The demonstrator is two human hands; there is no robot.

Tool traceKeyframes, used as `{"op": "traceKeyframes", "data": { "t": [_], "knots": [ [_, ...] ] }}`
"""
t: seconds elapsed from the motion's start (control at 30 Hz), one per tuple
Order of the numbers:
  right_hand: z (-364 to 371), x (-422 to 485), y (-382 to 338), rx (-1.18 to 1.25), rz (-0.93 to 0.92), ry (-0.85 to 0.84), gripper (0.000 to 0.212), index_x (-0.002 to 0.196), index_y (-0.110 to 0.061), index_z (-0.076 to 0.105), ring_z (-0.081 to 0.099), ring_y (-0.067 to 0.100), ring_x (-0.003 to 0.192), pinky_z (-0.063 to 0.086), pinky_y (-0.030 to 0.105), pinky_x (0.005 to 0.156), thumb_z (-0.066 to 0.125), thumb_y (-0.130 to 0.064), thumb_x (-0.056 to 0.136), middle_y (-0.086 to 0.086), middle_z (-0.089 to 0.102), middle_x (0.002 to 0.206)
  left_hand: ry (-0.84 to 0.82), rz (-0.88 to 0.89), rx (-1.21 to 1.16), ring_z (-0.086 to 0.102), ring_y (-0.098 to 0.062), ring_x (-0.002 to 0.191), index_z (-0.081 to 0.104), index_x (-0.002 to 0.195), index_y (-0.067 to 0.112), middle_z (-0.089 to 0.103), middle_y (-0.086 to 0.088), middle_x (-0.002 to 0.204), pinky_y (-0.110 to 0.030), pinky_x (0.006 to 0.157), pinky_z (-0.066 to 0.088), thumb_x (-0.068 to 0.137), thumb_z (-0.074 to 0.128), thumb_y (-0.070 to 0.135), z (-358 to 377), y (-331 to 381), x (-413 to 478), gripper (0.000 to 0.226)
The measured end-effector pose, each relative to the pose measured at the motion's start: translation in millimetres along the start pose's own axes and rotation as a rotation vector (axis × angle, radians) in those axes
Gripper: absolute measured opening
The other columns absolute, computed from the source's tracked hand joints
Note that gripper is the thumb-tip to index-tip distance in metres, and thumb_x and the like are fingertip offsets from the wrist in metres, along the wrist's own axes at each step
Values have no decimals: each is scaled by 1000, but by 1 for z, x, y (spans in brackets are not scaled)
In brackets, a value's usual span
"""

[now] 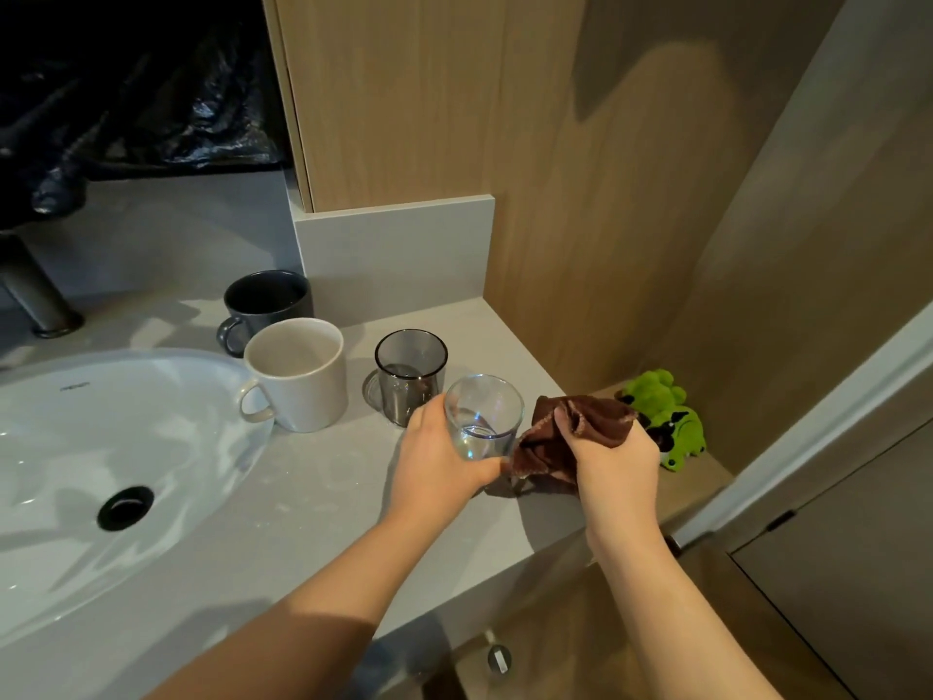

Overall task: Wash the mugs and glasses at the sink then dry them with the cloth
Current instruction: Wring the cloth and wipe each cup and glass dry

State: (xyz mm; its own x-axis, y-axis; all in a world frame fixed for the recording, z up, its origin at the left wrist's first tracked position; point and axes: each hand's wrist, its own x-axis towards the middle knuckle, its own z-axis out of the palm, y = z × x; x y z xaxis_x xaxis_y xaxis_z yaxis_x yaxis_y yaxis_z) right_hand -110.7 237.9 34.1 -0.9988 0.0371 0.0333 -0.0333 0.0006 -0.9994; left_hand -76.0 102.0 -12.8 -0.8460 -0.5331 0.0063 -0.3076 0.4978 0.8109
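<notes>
My left hand (436, 454) grips a clear glass (483, 414) upright over the grey counter (313, 502). Just right of it, my right hand (613, 457) holds a bunched brown cloth (580, 419); the cloth's lower edge hangs beside the glass. Behind the clear glass stands a smoky grey glass (410, 381). A beige mug (299, 373) stands left of that, and a dark grey mug (262, 305) sits behind the beige one. The white sink basin (101, 447) with its black drain (124, 507) lies at the left.
A metal tap base (35, 290) rises at the far left behind the basin. A green plush toy (666, 419) lies on a lower ledge to the right. Wooden panels (555, 194) close off the back and right. Black plastic sheeting (126, 93) hangs at the upper left.
</notes>
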Motion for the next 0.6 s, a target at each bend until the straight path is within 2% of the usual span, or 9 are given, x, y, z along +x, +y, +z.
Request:
{"op": "traceKeyframes", "data": {
  "t": [0.1,0.17,0.23,0.3,0.37,0.43,0.47,0.53,0.6],
  "knots": [
    [5,-2,-4,-1,-18,-13,28,68,-25,62,60,4,67,49,12,55,66,-3,84,-9,64,68,-108,-12,4,57,-17,109,44,130,25,57,6,122,-40,88,51,46,75,60,-10,1,-4,96],
    [9,-2,-8,11,-4,-31,25,65,-23,65,65,13,70,55,24,62,68,-5,82,-6,68,67,-171,-9,29,56,-15,112,43,132,22,56,7,126,-34,94,48,50,81,55,-27,0,-5,95],
    [13,0,-13,1,4,-54,17,71,-23,67,68,22,77,57,35,70,69,-11,82,1,71,76,-171,-3,84,57,-12,103,51,127,19,58,7,114,-25,91,44,63,83,40,-49,0,-4,74],
    [17,3,-19,-39,-21,-67,15,76,-25,63,65,18,80,55,32,71,68,-14,84,0,68,81,-48,20,66,56,-8,77,63,109,18,59,9,89,-24,83,46,73,78,26,-70,6,1,40],
    [22,7,-24,-88,-46,-79,16,76,-26,60,62,16,82,51,28,70,67,-15,86,-5,65,81,120,81,83,57,-11,75,66,100,16,59,7,83,-24,78,44,78,70,19,-83,12,13,23],
    [29,11,-28,-132,-51,-96,15,75,-24,61,63,20,85,53,34,74,66,-15,85,-4,65,81,187,188,232,56,-20,101,64,109,17,61,0,104,-26,84,38,80,67,20,-90,20,29,30],
    [32,13,-28,-154,-45,-103,14,75,-23,62,64,22,86,55,39,77,67,-15,84,-2,66,80,160,235,332,49,-23,114,60,117,18,57,-2,119,-28,91,36,79,67,22,-91,23,38,39],
    [37,15,-28,-196,-29,-109,10,73,-21,64,65,24,85,55,46,80,67,-17,81,-1,68,80,3,247,495,31,-28,131,45,135,20,39,-4,142,-34,104,30,77,69,28,-91,26,53,63],
    [40,16,-29,-245,-26,-124,8,72,-23,64,64,25,87,54,49,81,65,-21,79,-4,68,79,-164,200,577,21,-30,139,28,146,16,21,-6,153,-38,109,28,74,73,33,-87,27,66,87]
  ]
}}
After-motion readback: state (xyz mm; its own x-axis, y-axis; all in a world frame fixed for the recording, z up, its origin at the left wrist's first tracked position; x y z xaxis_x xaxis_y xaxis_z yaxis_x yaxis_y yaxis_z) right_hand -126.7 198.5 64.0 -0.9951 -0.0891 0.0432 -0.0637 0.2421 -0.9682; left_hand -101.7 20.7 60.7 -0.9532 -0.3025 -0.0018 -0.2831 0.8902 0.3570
